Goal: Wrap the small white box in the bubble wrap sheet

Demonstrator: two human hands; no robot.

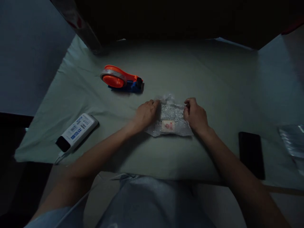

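A sheet of clear bubble wrap (pixel 169 110) lies spread on the cloth-covered table in front of me. On its near part rests a small cream-coloured rectangular piece (pixel 168 126) with red print; its exact kind is too dim to tell. My left hand (pixel 146 114) is at the wrap's left side, its bent fingers closed on the edge. At the right side, my right hand (pixel 196 114) pinches the wrap between thumb and curled fingers. Neither hand touches the cream piece.
An orange and blue tape dispenser (pixel 121 79) stands beyond my left hand. A white labelled device with a cable (pixel 77 131) lies at the left, a black phone (pixel 251 154) at the right. Clear plastic packaging (pixel 293 139) is at the far right. A dark panel (pixel 178 20) borders the back.
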